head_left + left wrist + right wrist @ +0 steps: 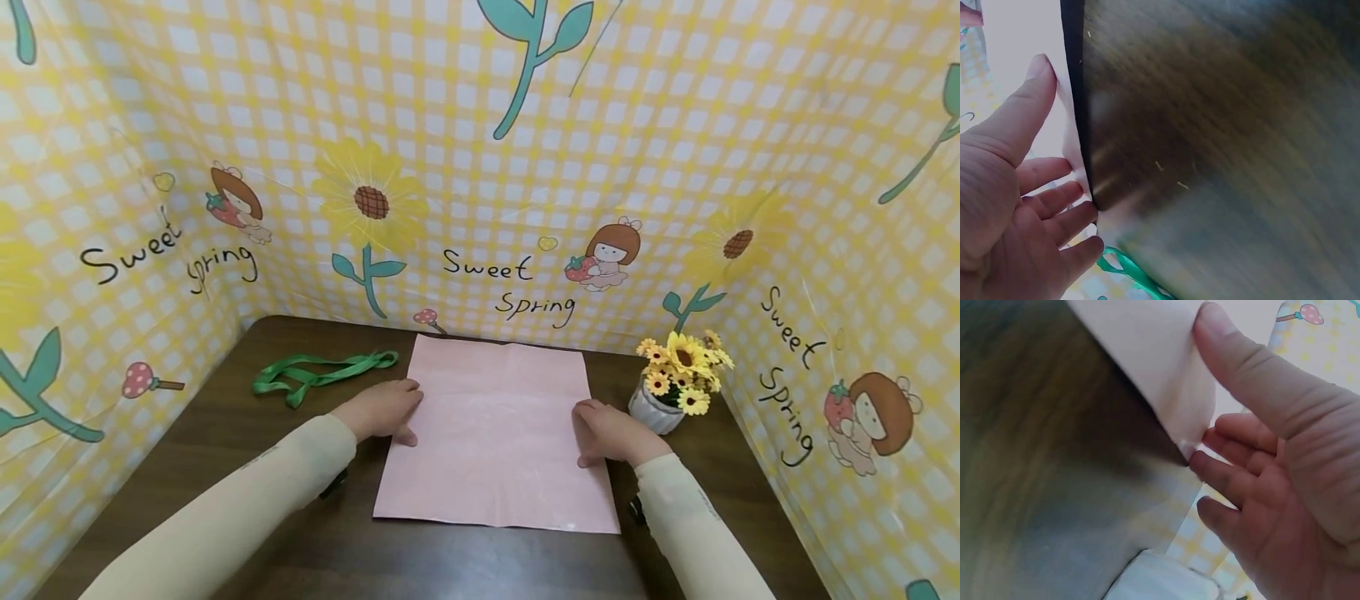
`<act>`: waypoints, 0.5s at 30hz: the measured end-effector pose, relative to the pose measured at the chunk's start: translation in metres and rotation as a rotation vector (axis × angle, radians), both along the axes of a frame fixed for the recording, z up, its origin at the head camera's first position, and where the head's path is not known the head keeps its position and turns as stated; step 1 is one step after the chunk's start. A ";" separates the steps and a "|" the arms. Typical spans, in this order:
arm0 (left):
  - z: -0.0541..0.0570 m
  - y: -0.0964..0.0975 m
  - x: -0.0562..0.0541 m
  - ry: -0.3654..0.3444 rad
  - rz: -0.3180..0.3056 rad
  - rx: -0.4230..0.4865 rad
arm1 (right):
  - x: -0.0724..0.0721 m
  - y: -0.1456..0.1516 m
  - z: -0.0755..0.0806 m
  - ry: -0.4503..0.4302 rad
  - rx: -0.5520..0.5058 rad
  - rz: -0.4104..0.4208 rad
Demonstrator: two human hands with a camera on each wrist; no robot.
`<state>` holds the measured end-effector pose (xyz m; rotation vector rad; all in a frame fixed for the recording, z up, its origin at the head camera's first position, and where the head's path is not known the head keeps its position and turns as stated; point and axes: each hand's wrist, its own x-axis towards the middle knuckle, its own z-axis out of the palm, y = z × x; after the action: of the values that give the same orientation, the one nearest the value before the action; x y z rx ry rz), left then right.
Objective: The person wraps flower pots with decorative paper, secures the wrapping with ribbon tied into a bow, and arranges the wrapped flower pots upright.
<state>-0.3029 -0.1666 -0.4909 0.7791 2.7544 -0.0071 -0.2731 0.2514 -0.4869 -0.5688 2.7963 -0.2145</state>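
A flat, nearly square pink paper sheet (498, 442) lies on the dark wooden table, faint creases across it. At its left edge is my left hand (384, 410); the thumb lies on the paper and the other fingers touch the edge, as the left wrist view shows. My right hand (611, 432) touches the right edge in the same way. In the right wrist view its thumb (1219, 331) lies over the paper (1160, 356) and its loosely bent fingers meet the edge near a corner. Neither hand's fingers close round the sheet.
A loose green ribbon (322, 372) lies left of the paper. At the right, a white ribbed pot (651, 408) holds yellow artificial flowers (684, 371), close to my right hand. Yellow checked cloth (480, 200) walls in the wooden table (315, 550) at the back and sides.
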 end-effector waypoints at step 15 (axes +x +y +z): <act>0.006 0.002 0.003 0.006 0.013 -0.093 | -0.003 -0.016 0.001 -0.028 0.012 -0.041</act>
<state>-0.3001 -0.1649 -0.4848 0.7376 2.7421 -0.1340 -0.2764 0.2358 -0.4858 -0.5023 2.7816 -0.2118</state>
